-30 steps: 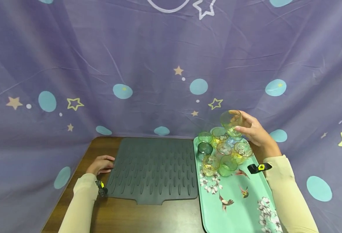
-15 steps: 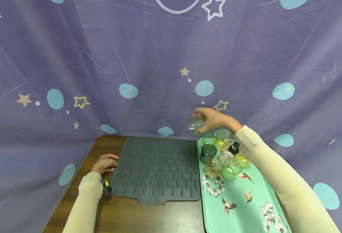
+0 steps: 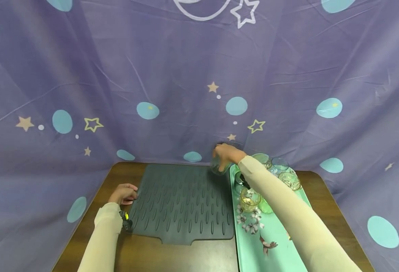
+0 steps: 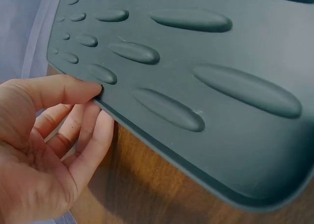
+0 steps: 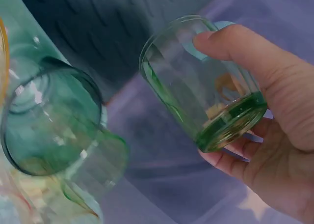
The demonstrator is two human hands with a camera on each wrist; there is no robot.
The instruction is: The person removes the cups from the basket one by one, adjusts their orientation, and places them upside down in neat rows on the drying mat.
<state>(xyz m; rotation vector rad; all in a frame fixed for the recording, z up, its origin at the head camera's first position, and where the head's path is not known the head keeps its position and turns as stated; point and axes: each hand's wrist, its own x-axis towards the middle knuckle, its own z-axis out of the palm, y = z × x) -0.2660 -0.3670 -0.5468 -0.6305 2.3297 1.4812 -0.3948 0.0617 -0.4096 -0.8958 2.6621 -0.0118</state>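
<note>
My right hand holds a clear green-tinted drinking glass over the far right corner of the dark drying mat. In the right wrist view the glass's rim points toward the mat and its thick green base lies by the palm; the thumb presses its side. At the mat's left edge, my left hand pinches the rim, thumb on top and fingers curled at the underside. Several tinted glasses stand on the mint tray to the right, among them a dark teal one and an amber one. My right sleeve hides some of them.
The tray lies along the mat's right edge on a brown wooden table. Right behind the table hangs a purple curtain with stars and dots. A clear blue glass stands at the tray's far right.
My right hand has carried the glass left from above the tray and down toward the mat's far right corner, turning it on the way. My left hand stays at the mat's left edge.
</note>
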